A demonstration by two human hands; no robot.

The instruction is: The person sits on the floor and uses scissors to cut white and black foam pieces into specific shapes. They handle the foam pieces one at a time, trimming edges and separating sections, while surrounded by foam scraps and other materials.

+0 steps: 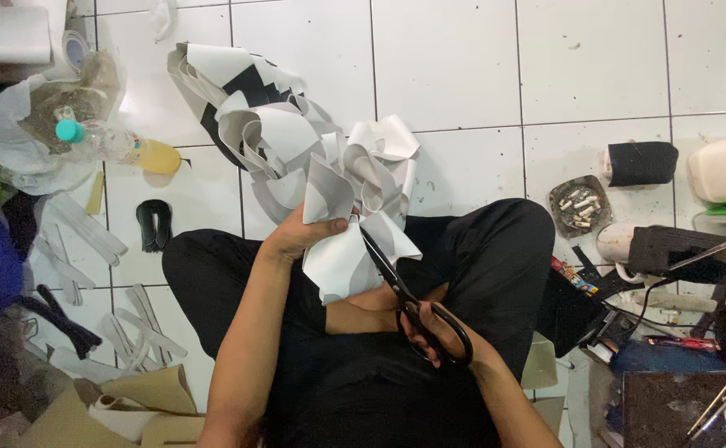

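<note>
While left hand (300,235) pinches white sheet (342,257), right hand (429,328) grips black scissors (404,299); floppy sheet may skew cut toward near thumb.

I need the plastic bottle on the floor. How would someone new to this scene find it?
Start at the heap of white sheet material the left hand grips. Look left along the tiled floor: the bottle lies on its side, the only clear thing with a teal cap and yellow liquid.
</note>
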